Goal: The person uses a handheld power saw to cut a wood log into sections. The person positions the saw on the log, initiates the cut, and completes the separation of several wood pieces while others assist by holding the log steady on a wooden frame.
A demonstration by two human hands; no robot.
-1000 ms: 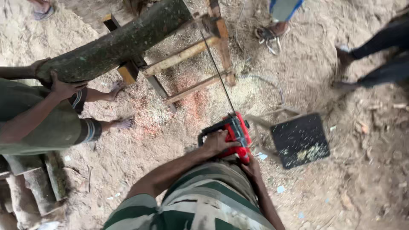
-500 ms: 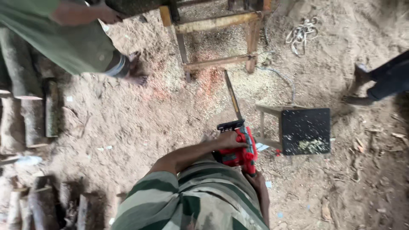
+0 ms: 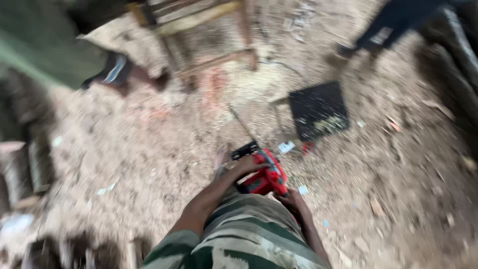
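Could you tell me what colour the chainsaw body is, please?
Red, with a black front handle; the chainsaw shows in the head view.

Motion blur smears the whole view. The right hand (image 3: 294, 201) is half hidden behind the red chainsaw (image 3: 264, 177), its grip unclear. The wooden sawhorse (image 3: 199, 30) and the log pile (image 3: 25, 169) are cut off at the edges.

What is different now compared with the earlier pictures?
The log and the other person's hands on the wooden sawhorse have left the view. The left hand and right hand still hold the red chainsaw; its bar now points at the sawdust ground.
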